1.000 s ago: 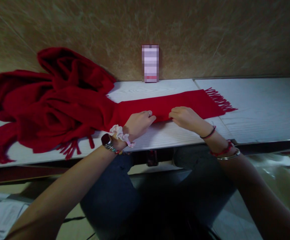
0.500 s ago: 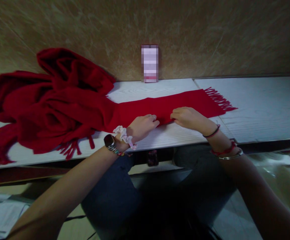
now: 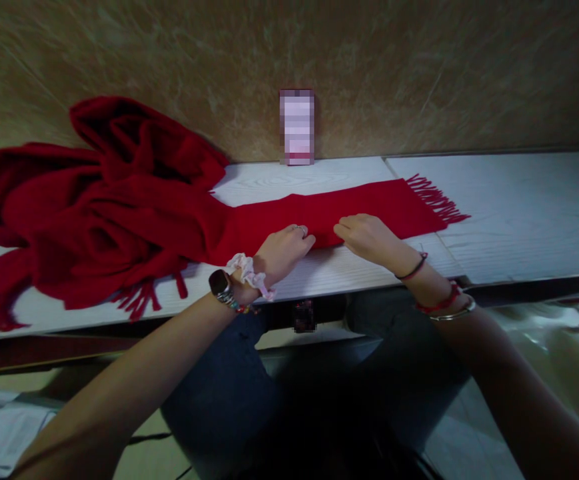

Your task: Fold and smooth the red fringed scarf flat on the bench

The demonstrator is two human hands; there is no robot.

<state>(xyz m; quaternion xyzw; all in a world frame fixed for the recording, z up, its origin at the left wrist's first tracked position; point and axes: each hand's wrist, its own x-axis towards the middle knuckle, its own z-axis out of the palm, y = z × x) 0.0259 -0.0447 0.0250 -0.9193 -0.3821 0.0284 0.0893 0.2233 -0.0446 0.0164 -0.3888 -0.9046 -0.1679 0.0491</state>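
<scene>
A red scarf [image 3: 379, 203] with a fringed right end lies in a long flat strip across the white wood-grain counter [image 3: 524, 220]. Its left part is heaped in loose folds, with more fringe hanging toward the front edge. At the strip's near edge, my left hand [image 3: 284, 253] has its fingers curled and closed on the fabric. A short way to the right, my right hand [image 3: 366, 237] pinches the same edge, thumb and fingers together. The fingertips of both hands are partly hidden.
A phone [image 3: 297, 127] with a blurred screen leans upright against the brown marbled wall [image 3: 369, 73] behind the scarf. My legs are below the counter's front edge. White cloth or paper [image 3: 4, 433] shows at lower left, and a shiny plastic-like surface [image 3: 564, 347] at right.
My right hand has shifted slightly left along the scarf's near edge, closer to my left hand. The fringed end has moved a little left. My left hand stays nearly in place.
</scene>
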